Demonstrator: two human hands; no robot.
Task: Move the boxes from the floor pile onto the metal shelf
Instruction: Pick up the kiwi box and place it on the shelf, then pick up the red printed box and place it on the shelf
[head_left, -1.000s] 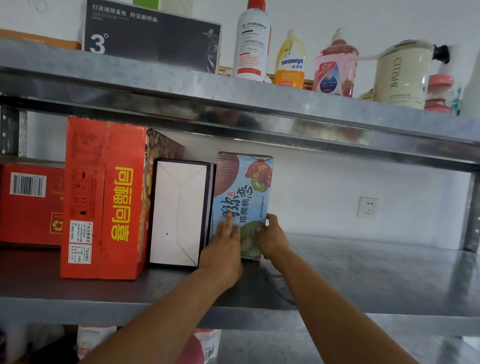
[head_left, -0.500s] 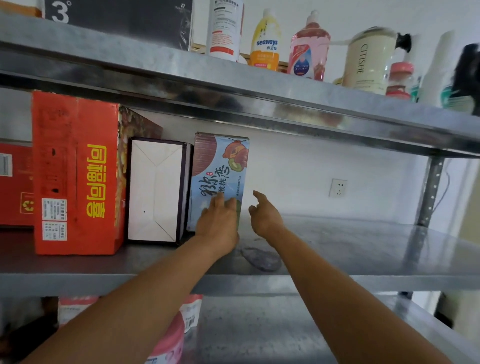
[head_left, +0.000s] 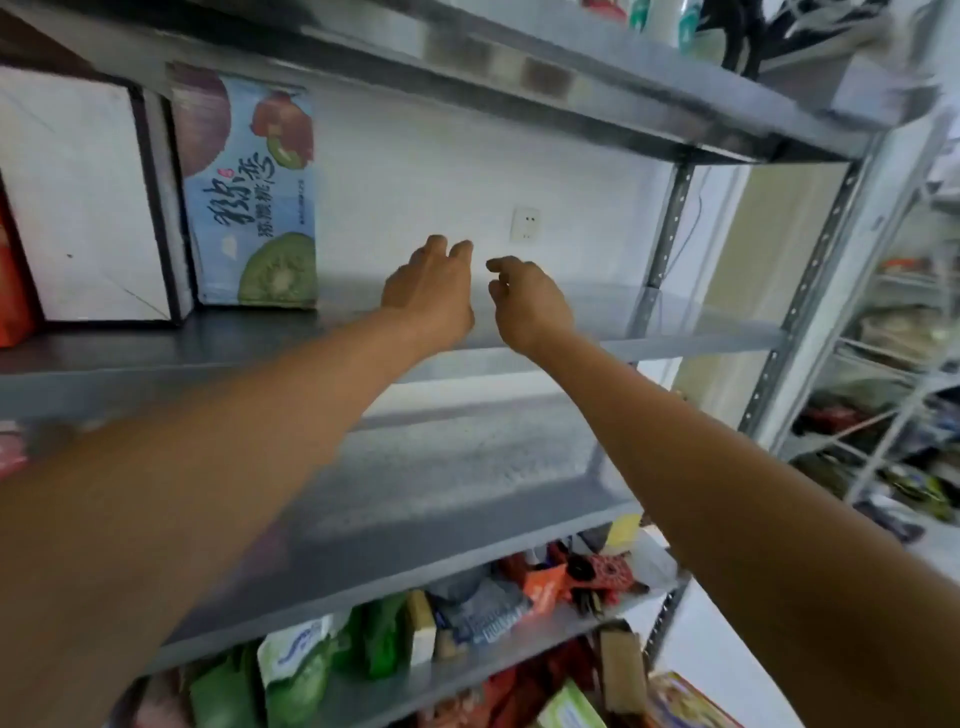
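Galvanised steel fills the head view: on the middle deck of the metal shelf (head_left: 675, 325), in the upper left of the frame, we see the blue kiwi-print box (head_left: 249, 197) standing upright just beside a white box (head_left: 78, 197), with a sliver of red box (head_left: 10, 296) at the far left edge. Our left hand (head_left: 431, 291) and right hand (head_left: 530, 304) reach side by side over the bare deck at mid-frame, right of the kiwi-print box and touching no box, fingers (head_left: 436, 248) loosely curled, released, grasping nothing. Behind them a wall socket (head_left: 524, 224) shows, and packets (head_left: 311, 670) crowd the lower deck at the bottom.
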